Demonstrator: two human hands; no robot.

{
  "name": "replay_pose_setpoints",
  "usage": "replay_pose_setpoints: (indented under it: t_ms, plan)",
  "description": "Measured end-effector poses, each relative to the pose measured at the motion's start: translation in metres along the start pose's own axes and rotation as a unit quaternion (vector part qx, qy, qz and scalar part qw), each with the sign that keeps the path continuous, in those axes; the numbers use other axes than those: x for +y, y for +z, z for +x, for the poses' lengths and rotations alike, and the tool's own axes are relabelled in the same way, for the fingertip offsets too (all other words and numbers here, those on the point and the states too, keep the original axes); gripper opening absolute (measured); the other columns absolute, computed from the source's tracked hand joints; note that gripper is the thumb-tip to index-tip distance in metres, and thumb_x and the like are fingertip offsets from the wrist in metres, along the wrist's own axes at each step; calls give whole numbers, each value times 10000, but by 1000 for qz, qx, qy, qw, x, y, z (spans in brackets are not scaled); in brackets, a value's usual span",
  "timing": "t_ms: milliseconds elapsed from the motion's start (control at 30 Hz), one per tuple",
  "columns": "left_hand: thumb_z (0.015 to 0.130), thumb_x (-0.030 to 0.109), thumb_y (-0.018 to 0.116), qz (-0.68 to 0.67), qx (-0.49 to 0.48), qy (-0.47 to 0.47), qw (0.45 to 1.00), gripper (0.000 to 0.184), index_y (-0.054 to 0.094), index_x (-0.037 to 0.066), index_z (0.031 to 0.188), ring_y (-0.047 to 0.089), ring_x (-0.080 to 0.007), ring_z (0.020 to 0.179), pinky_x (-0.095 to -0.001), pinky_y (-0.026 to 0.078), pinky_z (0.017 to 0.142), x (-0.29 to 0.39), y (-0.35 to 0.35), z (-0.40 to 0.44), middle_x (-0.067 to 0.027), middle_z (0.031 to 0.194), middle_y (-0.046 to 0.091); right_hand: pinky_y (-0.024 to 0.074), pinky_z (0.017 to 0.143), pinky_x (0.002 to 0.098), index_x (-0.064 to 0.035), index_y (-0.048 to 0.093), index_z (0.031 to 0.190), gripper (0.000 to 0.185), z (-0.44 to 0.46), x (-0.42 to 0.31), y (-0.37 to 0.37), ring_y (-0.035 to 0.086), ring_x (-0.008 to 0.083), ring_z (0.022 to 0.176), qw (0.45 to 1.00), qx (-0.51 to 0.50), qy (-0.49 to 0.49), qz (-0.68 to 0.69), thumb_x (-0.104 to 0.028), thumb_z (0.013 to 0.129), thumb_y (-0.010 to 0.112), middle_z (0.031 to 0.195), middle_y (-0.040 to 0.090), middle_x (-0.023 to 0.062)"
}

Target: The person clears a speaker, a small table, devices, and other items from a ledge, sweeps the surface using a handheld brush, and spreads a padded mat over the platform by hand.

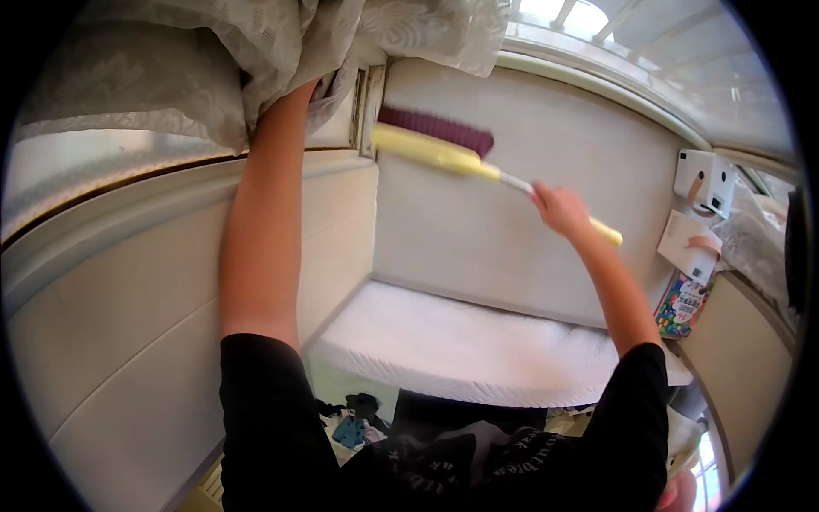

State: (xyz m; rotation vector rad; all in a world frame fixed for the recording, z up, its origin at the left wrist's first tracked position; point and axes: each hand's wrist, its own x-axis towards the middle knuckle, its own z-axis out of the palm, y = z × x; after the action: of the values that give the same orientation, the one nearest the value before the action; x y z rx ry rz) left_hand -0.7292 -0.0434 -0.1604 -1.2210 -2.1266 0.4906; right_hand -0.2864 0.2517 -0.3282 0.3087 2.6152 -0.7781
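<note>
My right hand (pixel 563 211) is wrapped round the grip of a long-handled bed brush (pixel 433 152). The brush has a yellow back, dark purple bristles and a pale metal-looking shaft. Its head, blurred by motion, is held up at the left end of the pale panel, with the bristles facing away from me. My left arm (pixel 266 222) reaches up along the wall ledge into a sheer lace curtain (pixel 171 77). The curtain's folds cover the left hand, so its fingers are hidden.
Below the panel (pixel 529 128) lies a white quilted mattress (pixel 426 337). White boxes (pixel 705 181) and a colourful printed packet (pixel 682 303) stand at the right. Dark and blue clothes (pixel 351 427) lie low down near my body. A barred window (pixel 589 21) is above.
</note>
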Motion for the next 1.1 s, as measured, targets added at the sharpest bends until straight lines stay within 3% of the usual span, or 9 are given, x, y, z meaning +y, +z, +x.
replay_pose_setpoints:
  t_ms: [133, 233, 333, 433, 467, 667, 767, 967, 1100]
  plan:
    - [937, 292, 637, 8, -3, 11, 1000, 586, 487, 99, 1470, 443, -355, 1390, -494, 333, 1151, -1, 3, -1, -128, 1498, 516, 499, 658, 532, -175, 644, 1149, 293, -74, 4, -23, 654, 402, 764, 991, -129, -22, 8, -420, 1047, 521, 790, 677, 158]
    - [941, 287, 632, 16, -9, 24, 1000, 579, 487, 102, 1470, 444, -351, 1390, -500, 332, 1150, 2, 6, -3, -125, 1498, 517, 499, 651, 522, -171, 643, 1153, 275, -80, 17, -48, 653, 399, 762, 993, -101, -51, -16, -399, 1047, 533, 775, 675, 152]
    - [944, 282, 627, 26, -17, 43, 999, 572, 488, 104, 1470, 445, -348, 1390, -505, 331, 1149, 9, 11, -4, -122, 1498, 518, 499, 633, 517, -168, 639, 1166, 270, -55, 22, -46, 654, 399, 746, 999, 20, 18, 24, -388, 1047, 538, 765, 672, 152]
    - [947, 277, 622, 41, -25, 59, 997, 565, 489, 106, 1470, 446, -345, 1390, -511, 330, 1148, 16, 15, -3, -119, 1497, 519, 499, 609, 516, -165, 626, 1185, 276, -40, 13, -15, 654, 406, 715, 992, 77, 97, 32, -387, 1050, 534, 769, 671, 161]
    - [948, 275, 620, 42, -27, 64, 997, 563, 490, 107, 1470, 446, -344, 1390, -512, 330, 1147, 19, 16, -3, -118, 1497, 520, 502, 584, 517, -173, 624, 1186, 279, -48, 19, 15, 663, 398, 689, 991, 125, 43, 7, -397, 1053, 522, 766, 676, 165]
    - [955, 265, 610, 59, -30, 84, 994, 550, 491, 112, 1470, 448, -338, 1391, -523, 327, 1145, 23, 24, -4, -112, 1497, 522, 538, 665, 534, -199, 663, 1185, 291, -171, -15, 32, 691, 385, 725, 981, -183, -57, -12, -414, 1026, 549, 801, 718, 127]
    - [958, 260, 605, 71, -28, 91, 993, 543, 492, 114, 1469, 448, -335, 1391, -529, 326, 1144, 24, 28, -5, -109, 1497, 523, 534, 678, 541, -191, 671, 1214, 298, -182, 7, -8, 685, 392, 721, 971, -237, -40, 12, -392, 1020, 565, 797, 712, 131]
    - [965, 250, 595, 98, -25, 105, 989, 531, 494, 119, 1469, 450, -329, 1391, -539, 324, 1142, 17, 30, -18, -103, 1496, 525, 493, 606, 503, -146, 656, 1212, 292, -83, 38, -44, 654, 412, 693, 984, 108, 96, 102, -357, 1040, 548, 757, 666, 187]
    - [969, 243, 588, 111, -27, 114, 987, 523, 496, 122, 1469, 451, -325, 1391, -547, 323, 1140, 17, 33, -21, -99, 1496, 526, 499, 598, 524, -148, 628, 1197, 258, -51, 36, 42, 659, 420, 695, 984, 125, 116, 45, -328, 1049, 517, 767, 679, 192]
